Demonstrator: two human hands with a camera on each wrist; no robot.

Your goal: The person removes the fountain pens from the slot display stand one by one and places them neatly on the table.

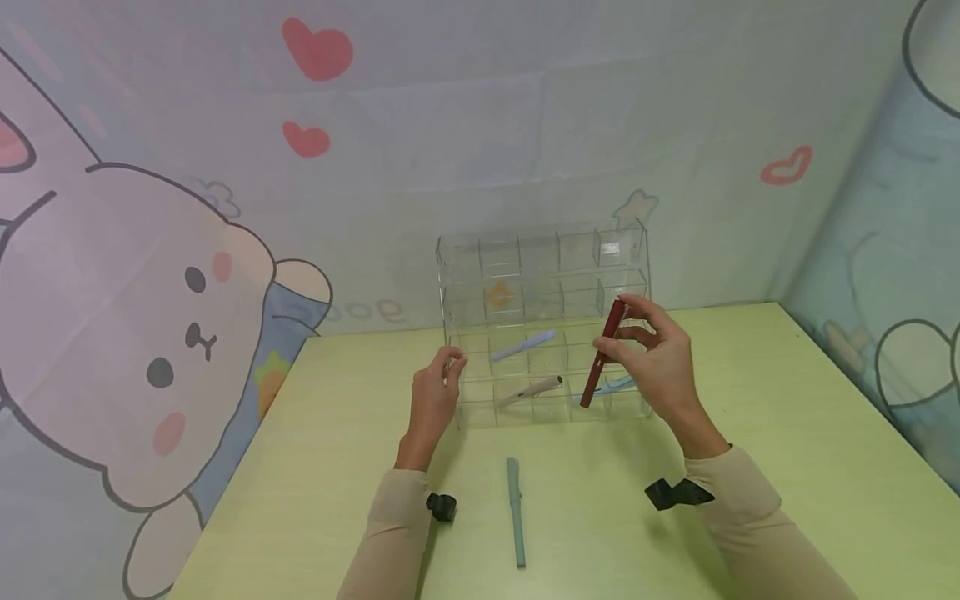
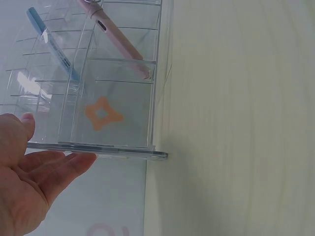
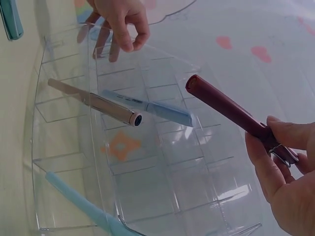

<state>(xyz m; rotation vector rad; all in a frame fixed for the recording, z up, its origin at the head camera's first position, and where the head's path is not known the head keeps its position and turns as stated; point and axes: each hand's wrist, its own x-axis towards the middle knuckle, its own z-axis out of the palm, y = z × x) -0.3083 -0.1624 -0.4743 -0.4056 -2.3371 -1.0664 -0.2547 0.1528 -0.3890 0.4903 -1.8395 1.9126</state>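
In the head view my right hand [image 1: 660, 358] pinches a dark red pen [image 1: 600, 354] between thumb and fingers, tilted in front of the right part of a clear tiered rack [image 1: 543, 258]. The right wrist view shows the red pen [image 3: 221, 105] gripped near its clip end, its other end apart from the rack. My left hand [image 1: 435, 396] holds the rack's left side panel, thumb inside and fingers outside in the left wrist view. A beige-pink pen [image 1: 532, 389], a light blue pen [image 1: 617, 385] and a lavender-blue pen [image 1: 525, 345] lie slanted in the lower tiers.
A grey-green pen [image 1: 516, 512] lies on the pale yellow table [image 1: 322, 492] in front of the rack. Behind stands a cartoon-printed backdrop [image 1: 420, 142]; its patterns show through the clear compartments. Small black cameras [image 1: 442, 507] are worn at both wrists.
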